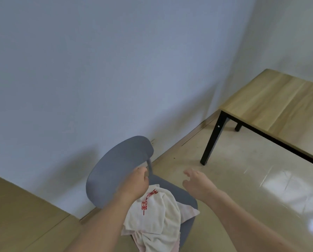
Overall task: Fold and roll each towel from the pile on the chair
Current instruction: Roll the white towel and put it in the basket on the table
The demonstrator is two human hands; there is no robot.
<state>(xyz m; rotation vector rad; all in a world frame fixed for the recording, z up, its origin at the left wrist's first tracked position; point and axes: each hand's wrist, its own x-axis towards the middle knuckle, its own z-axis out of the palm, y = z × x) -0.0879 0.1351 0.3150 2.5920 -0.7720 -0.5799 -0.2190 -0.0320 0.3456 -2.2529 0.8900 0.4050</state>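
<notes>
A pile of crumpled white towels (157, 213), one with red printed characters, lies on the seat of a grey chair (115, 171) at the bottom centre. A pinkish towel edge (190, 210) sticks out on the right of the pile. My left hand (135, 184) is above the pile's far end, with its fingers curled around the thin strut under the chair's backrest. Hovering to the right of the chair, above the floor, is my right hand (197, 182); its fingers are spread and it holds nothing.
A wooden table (279, 100) with black legs stands at the right by the wall corner. A brown wooden surface (15, 215) fills the lower left. Glossy beige floor (243, 179) lies between chair and table. The chair's back is near the pale wall.
</notes>
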